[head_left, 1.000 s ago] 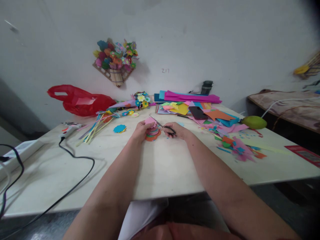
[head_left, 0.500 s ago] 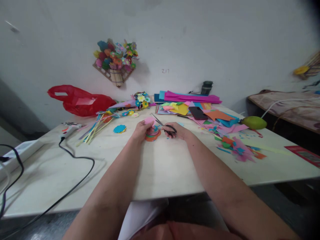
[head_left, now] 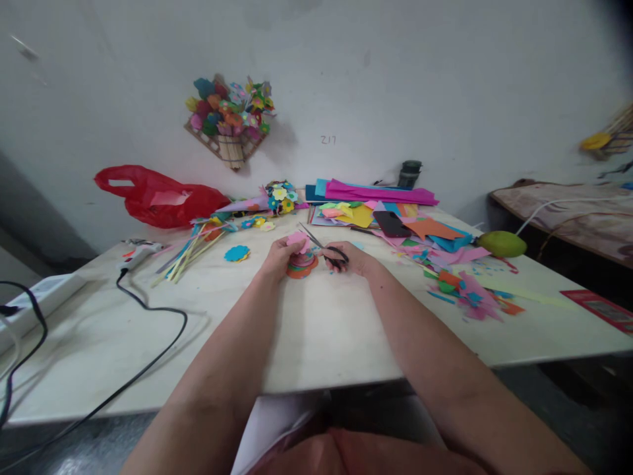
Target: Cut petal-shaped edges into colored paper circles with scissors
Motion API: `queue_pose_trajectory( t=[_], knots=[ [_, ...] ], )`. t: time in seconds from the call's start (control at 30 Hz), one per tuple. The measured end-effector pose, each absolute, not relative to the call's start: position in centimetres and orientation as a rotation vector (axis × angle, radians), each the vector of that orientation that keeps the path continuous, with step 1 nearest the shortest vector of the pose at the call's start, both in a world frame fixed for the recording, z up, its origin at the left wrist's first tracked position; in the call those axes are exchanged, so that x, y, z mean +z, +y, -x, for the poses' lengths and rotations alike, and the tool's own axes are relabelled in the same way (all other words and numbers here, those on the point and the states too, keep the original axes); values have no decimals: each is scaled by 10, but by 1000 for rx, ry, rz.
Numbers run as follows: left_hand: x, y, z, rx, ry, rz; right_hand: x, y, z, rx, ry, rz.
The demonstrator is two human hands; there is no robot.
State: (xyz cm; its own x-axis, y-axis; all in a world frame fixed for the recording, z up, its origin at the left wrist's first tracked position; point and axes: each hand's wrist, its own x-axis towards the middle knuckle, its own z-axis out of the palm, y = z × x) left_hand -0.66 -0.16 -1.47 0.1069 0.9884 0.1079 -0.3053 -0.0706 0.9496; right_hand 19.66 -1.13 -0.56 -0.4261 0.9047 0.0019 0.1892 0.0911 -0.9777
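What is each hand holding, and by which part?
The left hand pinches pink paper by its near-left edge; the right hand holds scissors by the handles.

The light is soft and rather dim, and its source is not visible. The broad white flat table (head_left: 329,356) is pale, with weak shadows. The plain grey-white wall (head_left: 395,79) above the table becomes dark high over the table's right end. Below the table's left front edge, the dark glossy floor (head_left: 99,445) shows some glare. Over the table, the black-handled metal scissors (head_left: 312,237) look slightly blurred.
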Motion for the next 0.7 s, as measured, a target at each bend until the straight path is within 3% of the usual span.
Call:
queue_pose_trajectory(
  t=[0.7],
  knots=[
    [-16,0,6,1310,743,-1048,-11,-5,-196,1310,-1813,1069]
  ],
)
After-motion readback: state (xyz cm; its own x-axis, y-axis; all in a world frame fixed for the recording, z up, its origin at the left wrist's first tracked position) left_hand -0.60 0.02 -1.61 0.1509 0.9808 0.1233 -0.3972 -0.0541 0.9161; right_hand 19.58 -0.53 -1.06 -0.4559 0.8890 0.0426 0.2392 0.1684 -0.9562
